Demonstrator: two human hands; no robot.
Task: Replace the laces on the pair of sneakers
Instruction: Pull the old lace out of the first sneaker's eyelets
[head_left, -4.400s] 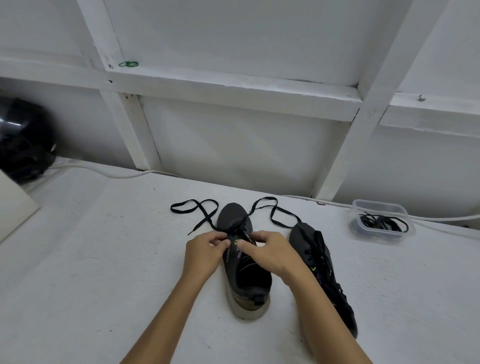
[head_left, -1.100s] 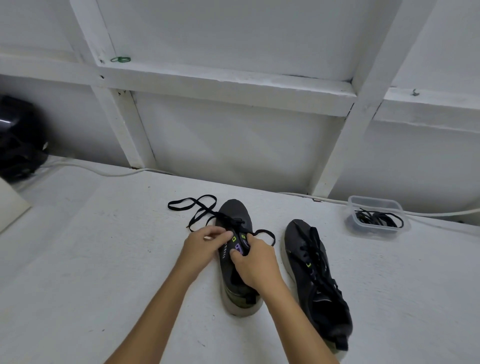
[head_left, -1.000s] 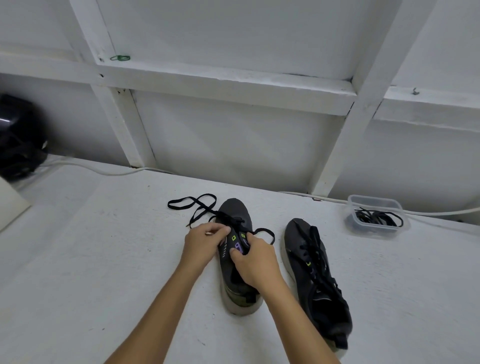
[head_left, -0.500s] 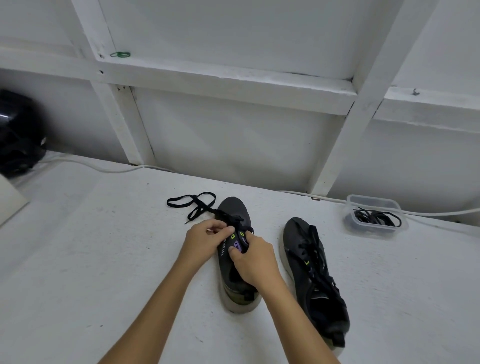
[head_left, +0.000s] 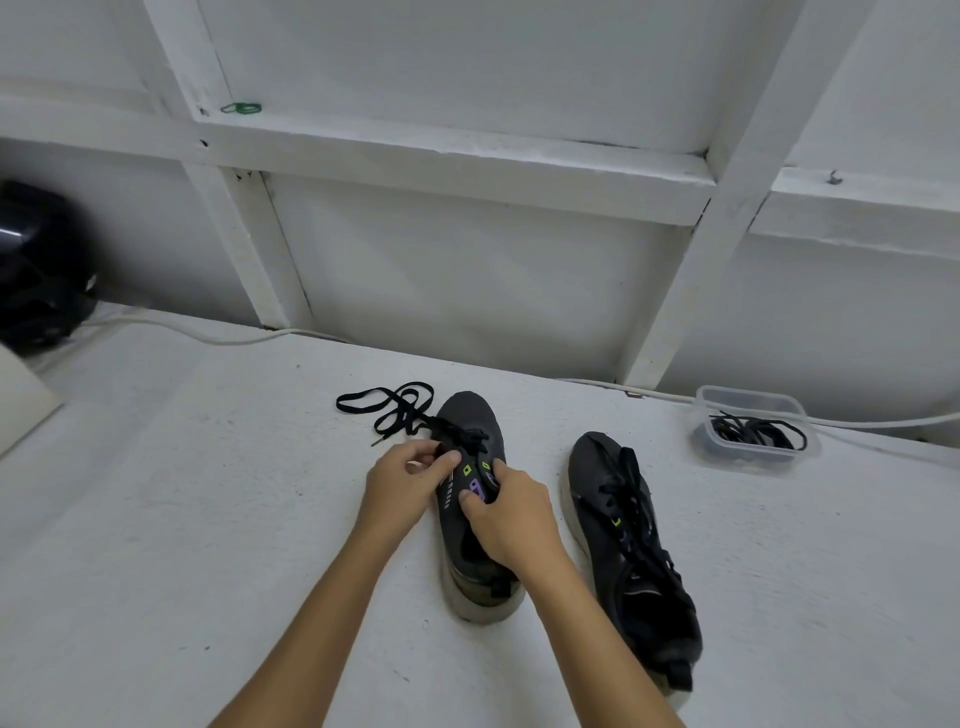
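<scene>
Two sneakers (head_left: 470, 499) (head_left: 631, 551), two hands (head_left: 402, 480) (head_left: 511, 517), one tub (head_left: 756, 431) of laces (head_left: 753, 431)

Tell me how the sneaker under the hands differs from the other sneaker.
The left sneaker has its lace mostly out, loose ends trailing onto the table beyond its toe; the right sneaker is laced along its length. The left sneaker is gripped by the left hand and the right hand; the right sneaker lies untouched. Both are dark with pale soles, toes pointing away.
</scene>
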